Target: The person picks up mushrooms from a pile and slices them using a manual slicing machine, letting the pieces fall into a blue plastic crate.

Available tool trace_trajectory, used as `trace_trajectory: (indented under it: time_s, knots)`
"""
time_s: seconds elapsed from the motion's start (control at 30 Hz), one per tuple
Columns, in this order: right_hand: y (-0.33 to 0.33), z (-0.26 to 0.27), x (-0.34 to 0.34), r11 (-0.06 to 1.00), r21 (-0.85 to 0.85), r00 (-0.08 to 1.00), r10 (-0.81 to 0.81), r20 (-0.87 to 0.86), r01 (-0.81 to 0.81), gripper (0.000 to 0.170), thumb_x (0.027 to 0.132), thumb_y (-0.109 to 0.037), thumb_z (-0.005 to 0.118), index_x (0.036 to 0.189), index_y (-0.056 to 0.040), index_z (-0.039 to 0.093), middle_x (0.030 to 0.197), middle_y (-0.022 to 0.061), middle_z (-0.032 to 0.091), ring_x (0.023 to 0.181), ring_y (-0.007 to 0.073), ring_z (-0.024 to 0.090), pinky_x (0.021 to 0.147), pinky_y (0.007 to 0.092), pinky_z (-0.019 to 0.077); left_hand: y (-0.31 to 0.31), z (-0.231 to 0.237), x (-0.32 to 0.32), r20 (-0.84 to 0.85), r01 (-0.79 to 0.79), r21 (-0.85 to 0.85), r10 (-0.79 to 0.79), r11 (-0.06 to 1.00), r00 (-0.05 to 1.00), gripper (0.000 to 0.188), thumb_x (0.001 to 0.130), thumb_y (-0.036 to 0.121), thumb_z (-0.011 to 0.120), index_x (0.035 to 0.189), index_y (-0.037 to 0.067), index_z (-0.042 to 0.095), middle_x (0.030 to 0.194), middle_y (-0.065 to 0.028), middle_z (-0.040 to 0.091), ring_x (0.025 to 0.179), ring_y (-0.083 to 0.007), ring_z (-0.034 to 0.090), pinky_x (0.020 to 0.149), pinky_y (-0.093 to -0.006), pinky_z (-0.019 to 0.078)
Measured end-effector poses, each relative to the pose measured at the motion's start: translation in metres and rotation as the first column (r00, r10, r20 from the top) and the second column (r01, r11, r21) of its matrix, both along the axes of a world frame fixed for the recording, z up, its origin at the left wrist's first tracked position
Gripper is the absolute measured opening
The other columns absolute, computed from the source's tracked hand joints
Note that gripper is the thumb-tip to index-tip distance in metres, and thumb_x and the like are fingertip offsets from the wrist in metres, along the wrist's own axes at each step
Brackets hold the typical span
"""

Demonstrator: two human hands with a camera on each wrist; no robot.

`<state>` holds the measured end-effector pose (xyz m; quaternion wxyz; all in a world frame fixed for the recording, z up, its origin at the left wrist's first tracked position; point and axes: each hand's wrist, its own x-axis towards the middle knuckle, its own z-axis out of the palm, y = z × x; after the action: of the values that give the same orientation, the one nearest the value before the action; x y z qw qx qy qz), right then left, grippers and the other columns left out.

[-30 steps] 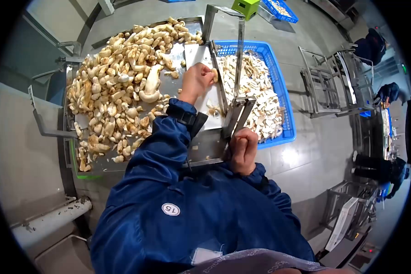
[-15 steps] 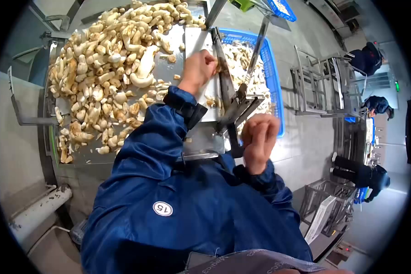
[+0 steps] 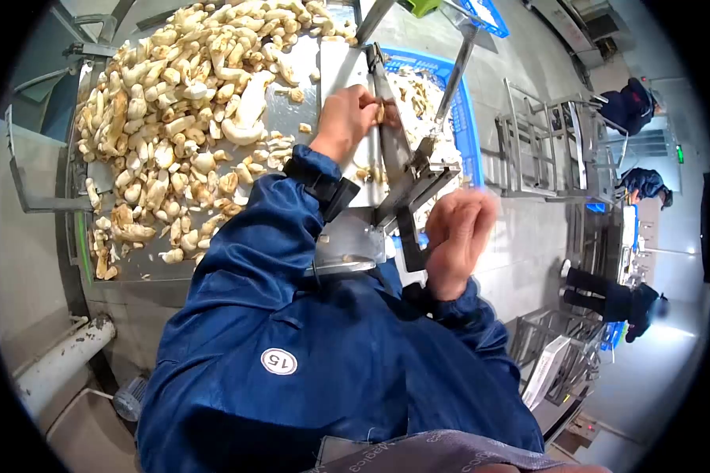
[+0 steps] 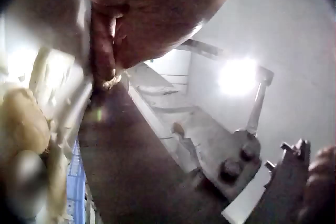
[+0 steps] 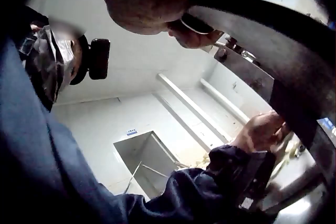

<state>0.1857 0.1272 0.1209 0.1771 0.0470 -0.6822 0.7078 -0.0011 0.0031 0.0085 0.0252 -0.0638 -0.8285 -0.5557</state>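
Observation:
My left hand (image 3: pixel 345 124) is over the white board (image 3: pixel 335 67) and pinches a small mushroom piece (image 3: pixel 381 113) beside the long metal blade (image 3: pixel 394 138). In the left wrist view, the fingertips hold that piece (image 4: pixel 111 81) right at the dark blade (image 4: pixel 126 150). My right hand (image 3: pixel 459 240), fingers curled, is at the near end of the cutter. In the right wrist view, the right hand (image 5: pixel 170 3) grips the end of the curved lever (image 5: pixel 262 40). A few small pieces lie on the board near the blade's lower end.
Whole mushrooms (image 3: pixel 173 118) are heaped on the metal tray at left. A blue basket (image 3: pixel 469 126) of slices stands right of the cutter, partly hidden by it. Metal racks (image 3: pixel 532 142) and several people are farther right.
My right hand has moved up and right with the lever, uncovering the cutter's near end. The left hand stays at the blade. The head view has shifted, moving the mushroom heap left.

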Motion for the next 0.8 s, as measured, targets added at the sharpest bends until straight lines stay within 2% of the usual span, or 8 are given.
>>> trace_trajectory:
  time_s: [0.07,0.17,0.33,0.53,0.6,0.67,0.73,0.8]
  knots:
    - [0.003,-0.066,0.013,0.998,0.064,0.973,0.012,-0.229,0.003,0.015,0.104,-0.019,0.040,0.107,-0.0050,0.044,0.077,0.0014,0.043,0.058,0.0071,0.035,0.049,0.0207,0.0304,0.000,-0.007,-0.002,0.034,0.017,0.115,-0.021,0.993,0.999,0.013,0.085,0.012,0.066,0.089,-0.001,0.066,0.080,-0.0140,0.070,0.070,-0.0208,0.070,0.066,-0.0310,0.0542]
    - [0.006,-0.077,0.021,0.990,0.143,0.985,0.025,-0.173,0.000,0.012,0.103,-0.016,0.041,0.107,-0.0049,0.043,0.077,0.0024,0.044,0.059,0.0082,0.036,0.053,0.0222,0.0351,0.002,-0.010,-0.003,0.109,0.030,0.325,-0.069,0.945,0.992,0.015,0.083,0.014,0.068,0.086,0.000,0.067,0.079,-0.0159,0.070,0.071,-0.0267,0.070,0.066,-0.0349,0.0532]
    - [-0.005,0.025,-0.008,0.996,-0.085,0.998,0.000,0.061,0.005,0.022,0.104,-0.025,0.042,0.105,-0.0041,0.046,0.074,-0.0004,0.044,0.058,0.0058,0.035,0.050,0.0213,0.0289,0.003,0.000,-0.001,-0.022,0.001,-0.013,-0.001,1.000,1.000,0.025,0.083,0.019,0.068,0.094,-0.004,0.068,0.082,-0.0138,0.072,0.071,-0.0157,0.069,0.068,-0.0282,0.0539]
    - [0.004,-0.100,0.022,0.992,0.096,0.962,-0.047,-0.269,0.076,0.019,0.103,-0.022,0.043,0.100,-0.0026,0.047,0.072,0.0045,0.047,0.062,0.0128,0.042,0.056,0.0264,0.0364,0.005,-0.004,-0.001,0.137,0.042,0.321,-0.090,0.946,0.986,0.017,0.084,0.009,0.066,0.093,-0.005,0.068,0.082,-0.0102,0.072,0.072,-0.0172,0.069,0.066,-0.0286,0.0543]
    - [0.007,-0.103,0.025,0.993,0.098,0.967,-0.042,-0.252,0.069,0.021,0.101,-0.021,0.047,0.097,-0.0011,0.050,0.073,0.0083,0.051,0.063,0.0181,0.047,0.060,0.0310,0.0399,-0.006,0.013,0.007,-0.259,-0.009,-0.292,-0.070,0.956,0.963,0.012,0.085,0.007,0.065,0.094,-0.001,0.069,0.080,-0.0080,0.070,0.071,-0.0210,0.068,0.062,-0.0306,0.0524]
    - [0.011,-0.096,0.021,0.984,0.157,0.962,-0.037,-0.271,0.082,0.020,0.100,-0.020,0.049,0.095,-0.0008,0.052,0.074,0.0103,0.054,0.065,0.0212,0.050,0.061,0.0325,0.0410,-0.013,0.061,0.019,-0.485,-0.365,-0.608,0.034,0.705,0.874,0.019,0.087,0.019,0.063,0.089,0.002,0.070,0.084,-0.0144,0.068,0.080,-0.0331,0.065,0.071,-0.0408,0.0498]
    - [0.013,-0.091,0.020,0.980,0.185,0.968,-0.023,-0.251,0.072,0.015,0.097,-0.017,0.054,0.097,-0.0019,0.055,0.074,0.0120,0.056,0.065,0.0264,0.052,0.060,0.0342,0.0421,-0.024,0.093,0.026,-0.574,-0.425,-0.466,0.100,0.776,0.812,0.020,0.090,0.023,0.060,0.088,0.005,0.069,0.088,-0.0173,0.067,0.078,-0.0362,0.064,0.070,-0.0434,0.0490]
    - [0.013,-0.092,0.019,0.983,0.172,0.963,-0.020,-0.269,0.068,0.013,0.096,-0.016,0.055,0.095,-0.0035,0.056,0.074,0.0111,0.056,0.064,0.0256,0.052,0.057,0.0341,0.0423,-0.022,0.085,0.019,-0.385,-0.306,-0.404,0.144,0.862,0.912,0.024,0.092,0.026,0.058,0.089,0.004,0.067,0.087,-0.0197,0.067,0.080,-0.0381,0.063,0.070,-0.0450,0.0487]
